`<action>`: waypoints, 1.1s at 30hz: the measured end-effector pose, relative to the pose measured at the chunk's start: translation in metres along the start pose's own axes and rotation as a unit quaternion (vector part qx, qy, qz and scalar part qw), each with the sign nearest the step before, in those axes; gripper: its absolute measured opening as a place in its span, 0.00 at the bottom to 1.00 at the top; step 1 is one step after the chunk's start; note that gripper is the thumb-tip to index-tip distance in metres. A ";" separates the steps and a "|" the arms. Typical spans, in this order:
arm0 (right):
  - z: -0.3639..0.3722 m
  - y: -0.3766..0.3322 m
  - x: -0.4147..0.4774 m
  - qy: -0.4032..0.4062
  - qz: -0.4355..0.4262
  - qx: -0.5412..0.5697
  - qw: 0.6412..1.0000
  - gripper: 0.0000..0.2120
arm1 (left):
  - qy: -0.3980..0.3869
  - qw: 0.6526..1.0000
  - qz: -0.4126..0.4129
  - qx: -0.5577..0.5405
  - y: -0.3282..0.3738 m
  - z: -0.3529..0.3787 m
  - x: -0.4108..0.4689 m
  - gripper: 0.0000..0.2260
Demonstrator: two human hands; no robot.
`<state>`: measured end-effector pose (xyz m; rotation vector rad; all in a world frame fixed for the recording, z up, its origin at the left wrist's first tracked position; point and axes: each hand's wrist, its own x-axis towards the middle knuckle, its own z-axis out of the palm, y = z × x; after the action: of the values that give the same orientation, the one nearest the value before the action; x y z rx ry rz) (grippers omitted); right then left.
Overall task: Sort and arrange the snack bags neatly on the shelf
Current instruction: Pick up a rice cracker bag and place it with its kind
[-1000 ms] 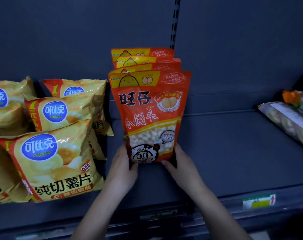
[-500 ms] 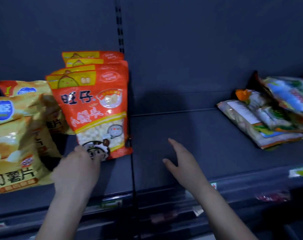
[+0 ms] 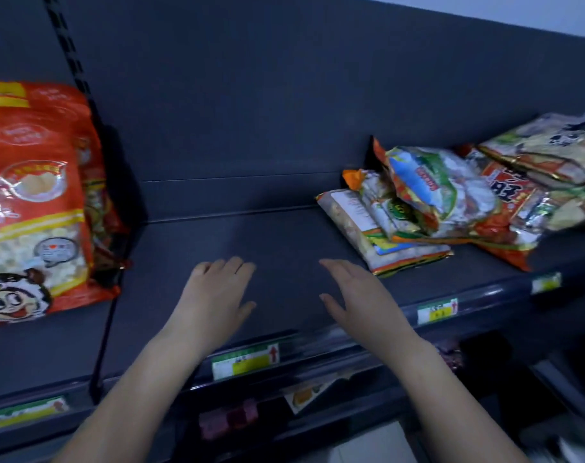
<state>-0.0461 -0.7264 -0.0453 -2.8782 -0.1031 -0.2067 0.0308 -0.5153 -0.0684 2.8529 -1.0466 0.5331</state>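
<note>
A row of upright red snack bags [image 3: 40,208] with a cartoon face stands at the left of the dark shelf [image 3: 267,248]. A loose pile of mixed snack bags [image 3: 451,202] lies flat at the right. Both my hands hover over the bare middle of the shelf, holding nothing. My left hand [image 3: 214,295] has straight fingers pointing toward the back wall. My right hand [image 3: 358,295] is also flat with relaxed fingers, its fingertips a short way left of the nearest pale bag [image 3: 361,225] in the pile.
The shelf's front rail carries green and yellow price tags [image 3: 246,360]. A vertical divider [image 3: 107,329] splits the shelf beside the red bags. Below, a lower shelf holds a dim pinkish packet [image 3: 227,422]. The dark back wall [image 3: 284,111] closes the shelf.
Both hands have let go of the red bag and moved right to the bare middle. The view has swung right, so the yellow chip bags are out of sight and the pile is closer.
</note>
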 end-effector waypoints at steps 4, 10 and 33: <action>-0.017 0.030 0.000 0.044 0.021 0.015 0.999 0.23 | 0.009 0.999 0.035 0.007 0.025 0.006 0.021 0.30; -0.021 0.052 0.023 0.079 0.022 0.011 0.997 0.24 | 0.015 0.998 0.063 0.008 0.029 0.016 0.059 0.30; -0.057 0.208 0.040 0.161 0.089 -0.027 0.983 0.44 | 0.052 0.984 0.118 -0.126 0.143 0.036 0.224 0.37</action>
<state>0.0040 -0.9397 -0.0364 -2.8408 0.2217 -0.6429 0.1096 -0.7698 -0.0352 2.4723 -1.3371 0.5152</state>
